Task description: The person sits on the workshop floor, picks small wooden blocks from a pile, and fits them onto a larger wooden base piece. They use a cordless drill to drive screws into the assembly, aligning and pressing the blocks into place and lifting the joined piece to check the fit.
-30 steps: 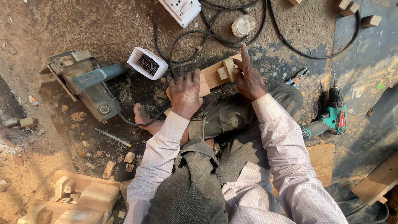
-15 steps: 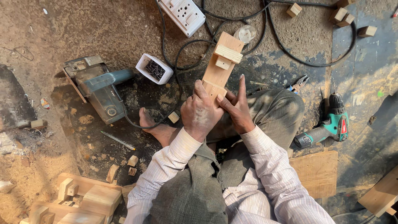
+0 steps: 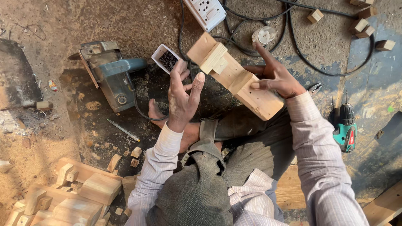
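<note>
At centre frame the left hand [image 3: 183,98] hangs spread and empty just left of the wood block [image 3: 234,75], near the white screw box [image 3: 166,58] and blue saw [image 3: 111,75] at upper left. The right hand [image 3: 274,77] pinches the block's long sides, holding it tilted in the air; it looks stiff, light, square-edged, best gripped mid-length. Cables [image 3: 310,54] crowd the upper right.

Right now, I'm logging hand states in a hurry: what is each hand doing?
Left hand: open, fingers spread, holding nothing.
Right hand: closed on the wooden block assembly, lifting it off the ground.
</note>
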{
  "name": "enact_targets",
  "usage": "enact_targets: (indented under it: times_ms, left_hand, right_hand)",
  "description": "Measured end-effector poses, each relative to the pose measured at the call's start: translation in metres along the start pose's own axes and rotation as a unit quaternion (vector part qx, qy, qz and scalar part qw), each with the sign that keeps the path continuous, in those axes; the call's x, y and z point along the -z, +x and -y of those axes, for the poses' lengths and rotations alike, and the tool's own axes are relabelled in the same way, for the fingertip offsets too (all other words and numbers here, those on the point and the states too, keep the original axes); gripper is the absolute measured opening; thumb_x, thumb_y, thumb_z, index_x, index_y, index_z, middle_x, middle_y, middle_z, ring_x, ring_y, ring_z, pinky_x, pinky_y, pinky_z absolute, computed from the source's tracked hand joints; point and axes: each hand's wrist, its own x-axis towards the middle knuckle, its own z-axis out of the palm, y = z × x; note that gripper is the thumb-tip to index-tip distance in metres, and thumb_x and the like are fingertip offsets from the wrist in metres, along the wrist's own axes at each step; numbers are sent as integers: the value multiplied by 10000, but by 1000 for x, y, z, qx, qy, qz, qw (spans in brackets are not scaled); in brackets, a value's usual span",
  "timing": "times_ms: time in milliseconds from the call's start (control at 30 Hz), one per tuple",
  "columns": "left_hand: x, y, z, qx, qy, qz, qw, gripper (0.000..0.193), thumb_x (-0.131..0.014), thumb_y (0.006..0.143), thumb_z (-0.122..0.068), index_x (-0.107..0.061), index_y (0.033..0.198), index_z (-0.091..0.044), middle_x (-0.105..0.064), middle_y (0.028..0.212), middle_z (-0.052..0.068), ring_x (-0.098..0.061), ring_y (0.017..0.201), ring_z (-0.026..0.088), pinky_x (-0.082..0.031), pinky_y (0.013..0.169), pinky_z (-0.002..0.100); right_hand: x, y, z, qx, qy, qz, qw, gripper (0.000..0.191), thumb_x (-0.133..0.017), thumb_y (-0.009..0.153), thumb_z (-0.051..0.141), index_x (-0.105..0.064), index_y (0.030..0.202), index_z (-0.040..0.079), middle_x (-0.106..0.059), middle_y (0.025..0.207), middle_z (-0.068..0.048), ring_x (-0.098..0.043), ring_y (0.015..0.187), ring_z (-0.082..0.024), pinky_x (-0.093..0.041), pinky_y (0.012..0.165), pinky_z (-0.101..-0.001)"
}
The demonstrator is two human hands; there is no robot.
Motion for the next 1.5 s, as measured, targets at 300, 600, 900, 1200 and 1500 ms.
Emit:
enact_targets:
  times_ms: [300, 600, 900, 1200, 1500]
  left_hand:
    - [-15, -14, 61, 168, -73, 38, 982, 940, -771, 861, -533, -435, 1434, 133, -658, 1242, 237, -719, 1038, 246, -622, 859, 358]
    - [-36, -19, 79, 238, 71, 64, 967, 904, -710, 843, -648, -553, 1282, 126, -745, 959, 162, -754, 843, 194, -617, 750, 326]
    - [-38, -18, 80, 276, 118, 78, 951, 891, -640, 877, -695, -581, 1232, 120, -747, 918, 164, -755, 839, 219, -606, 743, 337]
    - [-40, -20, 82, 291, 90, 67, 950, 865, -678, 847, -675, -600, 1197, 112, -728, 963, 187, -746, 874, 247, -618, 756, 356]
    - [-36, -19, 79, 286, 85, 71, 952, 861, -710, 834, -666, -604, 1195, 109, -716, 975, 177, -731, 904, 225, -620, 773, 341]
  right_hand:
    - [13, 52, 13, -166, -300, 142, 929, 1373, -907, 603, 314, -84, 1694, 174, -641, 1486, -140, -439, 1498, -299, -271, 1190, -527]
    - [2, 85, 24, -228, -310, 188, 904, 1431, -919, 552, 438, -32, 1655, 225, -653, 1421, -100, -548, 1382, -276, -349, 1187, -497]
    - [13, 80, 15, -201, -387, 159, 886, 1304, -852, 651, 482, -101, 1693, 260, -713, 1361, -23, -711, 1199, -261, -507, 1106, -475]
    - [-53, 37, -19, 195, -561, -6, 805, 1234, -856, 779, 494, -87, 1662, 106, -727, 1305, -63, -652, 1169, -344, -396, 1111, -490]
    - [-63, 34, -33, 147, -604, -46, 782, 1150, -872, 776, 410, -196, 1660, 121, -718, 1118, -119, -608, 1083, -346, -367, 1062, -437]
